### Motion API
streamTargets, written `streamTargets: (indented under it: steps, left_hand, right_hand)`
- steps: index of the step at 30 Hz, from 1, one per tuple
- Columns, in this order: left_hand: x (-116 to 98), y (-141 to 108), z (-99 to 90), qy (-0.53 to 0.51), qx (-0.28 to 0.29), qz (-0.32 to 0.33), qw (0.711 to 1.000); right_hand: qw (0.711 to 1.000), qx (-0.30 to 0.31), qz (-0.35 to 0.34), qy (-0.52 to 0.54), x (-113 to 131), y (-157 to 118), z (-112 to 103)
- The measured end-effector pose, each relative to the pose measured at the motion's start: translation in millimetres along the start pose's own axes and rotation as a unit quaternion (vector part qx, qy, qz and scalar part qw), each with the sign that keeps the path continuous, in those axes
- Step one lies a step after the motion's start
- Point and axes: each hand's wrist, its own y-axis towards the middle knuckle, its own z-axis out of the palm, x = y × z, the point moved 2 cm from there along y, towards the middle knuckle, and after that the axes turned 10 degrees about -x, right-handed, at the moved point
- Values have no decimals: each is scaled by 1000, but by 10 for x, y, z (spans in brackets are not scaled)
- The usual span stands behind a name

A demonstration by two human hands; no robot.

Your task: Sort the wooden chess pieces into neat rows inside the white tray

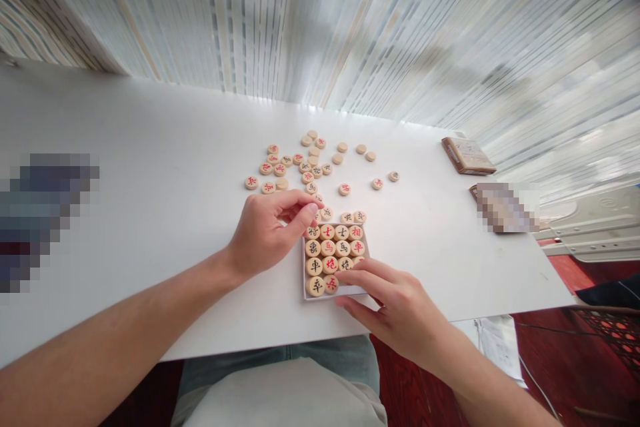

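Observation:
A shallow white box (305, 277) sits near the table's front edge, filled with rows of round Chinese chess pieces (327, 248) marked in red and black. My left hand (267, 230) is over the box's far left corner, thumb and fingers pinched together; what lies between the fingertips is hidden. Spread over the near right part of the box is my right hand (403, 293). Its forefinger reaches over a red-marked piece (331, 284) in the front row, while the thumb lies apart at the front rim. That hand covers the box's front right corner.
Several loose chess pieces (280, 170) are scattered on the white table (200, 147) beyond the box, some face down. A small brown box (469, 155) lies at the far right, beside a blurred item (505, 207). Striped curtains (320, 27) hang along the back edge.

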Motion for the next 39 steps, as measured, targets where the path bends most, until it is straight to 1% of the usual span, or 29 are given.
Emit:
streamTargets:
  steps: [4,9,11,14,21,28,34,36,39]
  left_hand:
    - [3,0,2,6,5,-2,1000]
    - [17,-5,6,1,4,-4,1000]
    - [15,-5,6,-4,1,-4,1000]
    - [4,-2,5,-4,-1,-7,1000]
    - [-4,-1,1,1,1,-1,1000]
    - [-12,1,6,3,5,9,1000]
    - [2,-2,2,4,9,20,1000]
    - [10,-5,2,4,11,25,1000]
    - [18,-6,6,6,11,27,1000]
  right_hand:
    - [1000,-7,-14,-9,38,-44,-35]
    - [992,-2,-82,-91,137,-69,-13]
    - [988,9,-96,-118,173,-62,5]
    - [987,24,-94,-129,198,-46,22]
    - [988,37,-84,-127,196,-36,14]
    - [988,30,-85,-129,221,-17,-15]
    - [991,16,-85,-106,240,-3,-40]
    - [990,26,-89,-106,242,24,-69]
    - [987,68,-99,-108,226,73,-109]
